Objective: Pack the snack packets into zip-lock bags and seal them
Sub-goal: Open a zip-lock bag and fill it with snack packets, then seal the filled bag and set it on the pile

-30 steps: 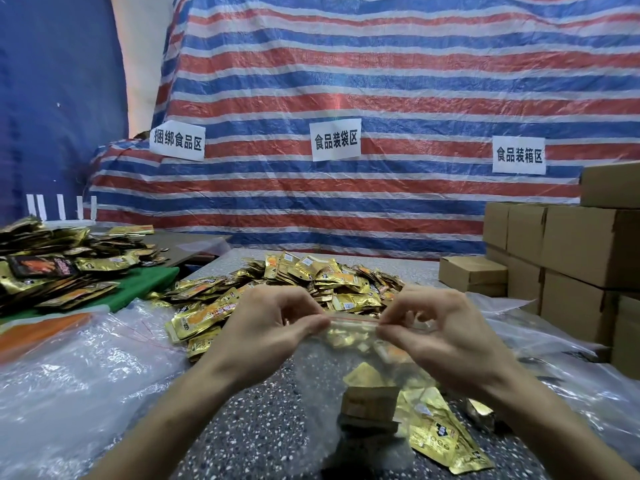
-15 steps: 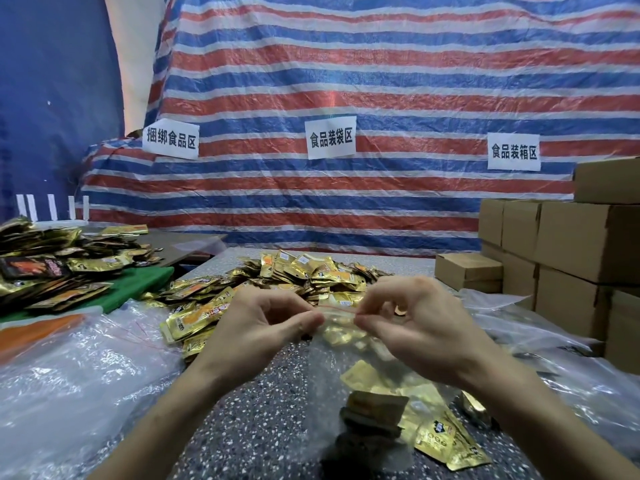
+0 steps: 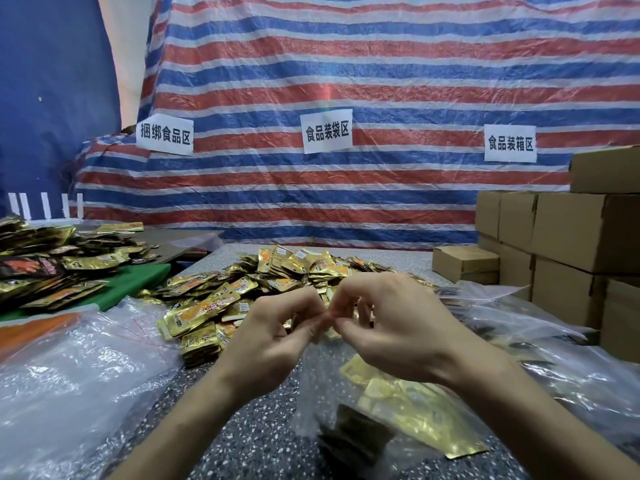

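Note:
A clear zip-lock bag (image 3: 346, 386) hangs in front of me over the speckled table (image 3: 249, 441), with gold snack packets (image 3: 412, 407) and a dark packet inside. My left hand (image 3: 277, 337) and my right hand (image 3: 394, 327) both pinch its top strip, fingertips almost touching at the middle. A loose pile of gold snack packets (image 3: 263, 282) lies on the table just beyond my hands.
Crumpled clear plastic bags (image 3: 69, 375) cover the left near side, more plastic bags (image 3: 554, 344) lie at the right. Brown cardboard boxes (image 3: 561, 237) are stacked at the right. Another heap of packets (image 3: 52, 265) sits on a green surface at the left. A striped tarp hangs behind.
My two hands, first apart along the bag's top strip, have slid together until their fingertips meet at its middle. The bag has stayed hanging below them.

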A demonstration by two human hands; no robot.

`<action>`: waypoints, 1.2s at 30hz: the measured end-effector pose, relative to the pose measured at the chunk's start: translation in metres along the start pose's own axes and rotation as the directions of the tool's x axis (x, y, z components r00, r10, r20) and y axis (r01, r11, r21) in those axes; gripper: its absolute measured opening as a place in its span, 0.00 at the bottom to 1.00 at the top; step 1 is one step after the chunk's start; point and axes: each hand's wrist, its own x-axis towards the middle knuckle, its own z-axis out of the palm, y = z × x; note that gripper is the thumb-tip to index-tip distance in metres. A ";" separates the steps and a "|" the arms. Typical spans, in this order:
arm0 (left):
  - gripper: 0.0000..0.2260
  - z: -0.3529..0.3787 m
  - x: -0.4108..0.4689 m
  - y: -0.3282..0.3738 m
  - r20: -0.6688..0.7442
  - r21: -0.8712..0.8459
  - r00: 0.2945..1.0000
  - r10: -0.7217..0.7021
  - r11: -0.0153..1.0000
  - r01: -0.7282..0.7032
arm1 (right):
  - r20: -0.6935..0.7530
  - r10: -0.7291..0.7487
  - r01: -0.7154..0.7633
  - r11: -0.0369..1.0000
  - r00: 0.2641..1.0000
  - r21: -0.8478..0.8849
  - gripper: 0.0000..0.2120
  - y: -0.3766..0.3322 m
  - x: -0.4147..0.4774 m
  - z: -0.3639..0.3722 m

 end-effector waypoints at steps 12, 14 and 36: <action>0.08 0.002 0.014 -0.021 -0.184 -0.284 0.969 -0.164 0.953 0.107 | 0.079 0.151 -0.159 0.981 0.985 0.107 0.09 0.045 -0.020 -0.015; 0.08 0.009 0.020 -0.027 -0.216 -0.307 0.951 -0.220 0.940 0.148 | 0.067 0.191 -0.199 0.970 0.979 0.143 0.16 0.057 -0.027 -0.016; 0.06 0.062 0.062 -0.043 -0.034 -0.195 0.921 -0.388 0.906 0.375 | 0.041 0.901 0.035 -0.062 0.432 0.997 0.20 0.213 0.046 -0.027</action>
